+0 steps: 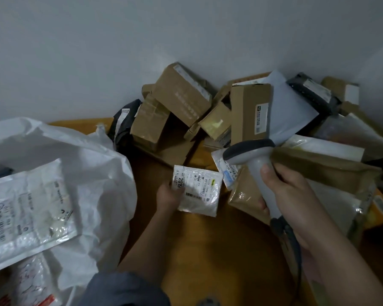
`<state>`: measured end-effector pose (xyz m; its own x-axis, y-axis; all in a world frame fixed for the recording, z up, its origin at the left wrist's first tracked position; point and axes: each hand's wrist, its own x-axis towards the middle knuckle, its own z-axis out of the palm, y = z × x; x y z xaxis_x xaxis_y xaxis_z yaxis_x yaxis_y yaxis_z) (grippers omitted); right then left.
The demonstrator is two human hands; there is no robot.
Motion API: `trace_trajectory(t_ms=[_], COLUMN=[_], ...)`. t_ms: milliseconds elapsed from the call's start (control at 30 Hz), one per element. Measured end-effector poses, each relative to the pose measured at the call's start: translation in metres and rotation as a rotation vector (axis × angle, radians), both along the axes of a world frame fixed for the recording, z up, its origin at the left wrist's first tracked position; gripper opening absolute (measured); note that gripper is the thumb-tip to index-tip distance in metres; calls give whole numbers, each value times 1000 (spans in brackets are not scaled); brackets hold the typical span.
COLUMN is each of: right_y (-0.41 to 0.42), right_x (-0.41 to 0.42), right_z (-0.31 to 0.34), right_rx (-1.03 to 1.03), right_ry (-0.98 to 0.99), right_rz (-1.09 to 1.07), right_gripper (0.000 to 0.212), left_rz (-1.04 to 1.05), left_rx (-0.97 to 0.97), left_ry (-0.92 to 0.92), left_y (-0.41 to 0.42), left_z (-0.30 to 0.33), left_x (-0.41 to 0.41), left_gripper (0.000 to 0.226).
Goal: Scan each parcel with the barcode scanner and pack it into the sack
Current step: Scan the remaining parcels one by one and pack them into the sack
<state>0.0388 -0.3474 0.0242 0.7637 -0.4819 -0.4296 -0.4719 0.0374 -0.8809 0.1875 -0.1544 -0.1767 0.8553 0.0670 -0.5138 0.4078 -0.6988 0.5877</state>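
My left hand (pixel 169 195) pinches the left edge of a small white plastic parcel (pixel 200 193) with a printed label, held above the wooden floor. My right hand (pixel 290 191) grips the handle of a grey barcode scanner (pixel 255 160), its dark head pointing left and down toward that parcel. A large white sack (pixel 93 164) lies open at the left, with a flat white labelled parcel (pixel 29 215) lying in its mouth.
A heap of cardboard boxes (pixel 181 93) and mailer bags (pixel 294 111) fills the corner against the grey wall. A brown padded envelope (pixel 325 171) lies under my right hand. The scanner's dark cable (pixel 290 244) runs down along my right forearm.
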Motion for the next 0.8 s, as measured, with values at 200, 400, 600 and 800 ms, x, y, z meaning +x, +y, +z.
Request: trace_trajectory(t_ms=[200, 400, 600, 800], right_y=[8, 20, 35, 55], right_x=[-19, -48, -77, -103], right_z=[20, 45, 69, 93], right_rx=[-5, -16, 14, 126], right_ry=[-59, -118, -194, -319], right_rz=[-44, -52, -54, -39], right_gripper=[25, 25, 30, 29], left_rz=[156, 296, 453, 595], left_rx=[-289, -568, -808, -1020], left_ry=[-60, -60, -8, -25], left_y=[8, 11, 11, 10], left_z=[37, 83, 116, 135], left_x=[-27, -63, -98, -132], left_gripper=[29, 25, 31, 31])
